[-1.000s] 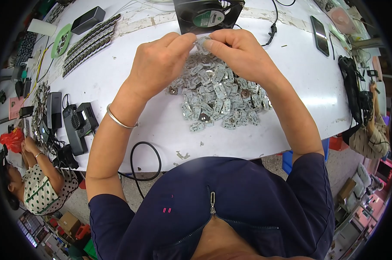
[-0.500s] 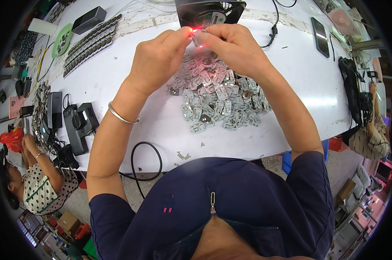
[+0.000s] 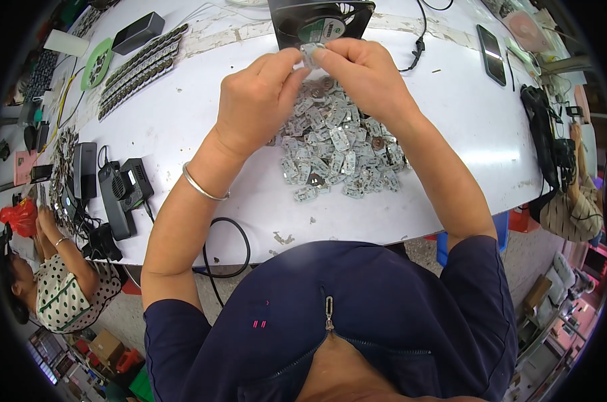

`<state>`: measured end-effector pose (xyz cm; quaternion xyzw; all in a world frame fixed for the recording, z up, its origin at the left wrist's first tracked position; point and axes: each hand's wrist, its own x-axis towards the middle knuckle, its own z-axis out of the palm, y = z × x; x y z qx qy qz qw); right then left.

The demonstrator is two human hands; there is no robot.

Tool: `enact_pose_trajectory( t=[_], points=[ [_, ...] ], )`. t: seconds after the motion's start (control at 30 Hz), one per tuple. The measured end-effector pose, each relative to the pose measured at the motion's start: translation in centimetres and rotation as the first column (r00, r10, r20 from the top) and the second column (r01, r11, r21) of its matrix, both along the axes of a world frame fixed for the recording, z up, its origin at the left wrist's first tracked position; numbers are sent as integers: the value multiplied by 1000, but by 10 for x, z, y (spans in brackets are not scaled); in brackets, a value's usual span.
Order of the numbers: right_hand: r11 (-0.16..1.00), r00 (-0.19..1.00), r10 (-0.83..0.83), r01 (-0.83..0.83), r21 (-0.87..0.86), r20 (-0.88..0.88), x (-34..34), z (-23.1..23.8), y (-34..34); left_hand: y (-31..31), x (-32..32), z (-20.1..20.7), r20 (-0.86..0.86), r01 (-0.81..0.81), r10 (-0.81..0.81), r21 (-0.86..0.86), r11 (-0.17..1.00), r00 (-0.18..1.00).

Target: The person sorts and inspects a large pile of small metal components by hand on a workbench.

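Note:
Near the far side of the white table, my two hands meet over a heap of small parts. Thumb and fingers of my right hand (image 3: 374, 77) pinch a small clear plastic case (image 3: 310, 53) with parts inside. Against its left side are the closed fingertips of my left hand (image 3: 256, 97); what they hold, if anything, is hidden. Below lies the pile of similar clear cases (image 3: 343, 151), with a few dark round pieces among them. Just behind my hands stands a black box fan (image 3: 322, 27).
Rows of dark small parts (image 3: 142, 70), a green tray (image 3: 97, 62) and a black box (image 3: 138, 33) lie far left. Black devices (image 3: 119, 194) sit at left. A phone (image 3: 492, 57) lies far right; a black cable (image 3: 248, 248) loops at the front edge. Co-workers sit at both sides.
The red light glowing at my left fingertips and on the pile has gone out. My left hand and forearm have shifted slightly right. The case is still between my hands.

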<state>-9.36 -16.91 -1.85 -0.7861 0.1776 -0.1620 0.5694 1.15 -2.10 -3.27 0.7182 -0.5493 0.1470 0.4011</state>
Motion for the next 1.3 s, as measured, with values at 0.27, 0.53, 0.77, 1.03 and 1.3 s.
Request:
enact_pose_trajectory(
  t=[0.27,0.53,0.77,1.03,1.3],
  points=[
    [913,998,58,-67,-401,-34,-75,0,-1,-3,-22,17,-281,387,-301,332,860,911],
    [911,934,170,-27,-412,313,-54,-7,12,10,-30,47,-559,466,-207,371,803,803],
    [944,926,249,-166,-286,282,-58,-1,14,13,-35,40,-735,480,-179,220,849,654],
    [947,941,310,-294,-132,133,-49,-2,15,15,-34,50,-891,527,-166,93,845,422],
    [970,943,137,-65,-235,305,-38,1,22,7,-42,49,-933,322,-106,11,947,344]
  ],
)
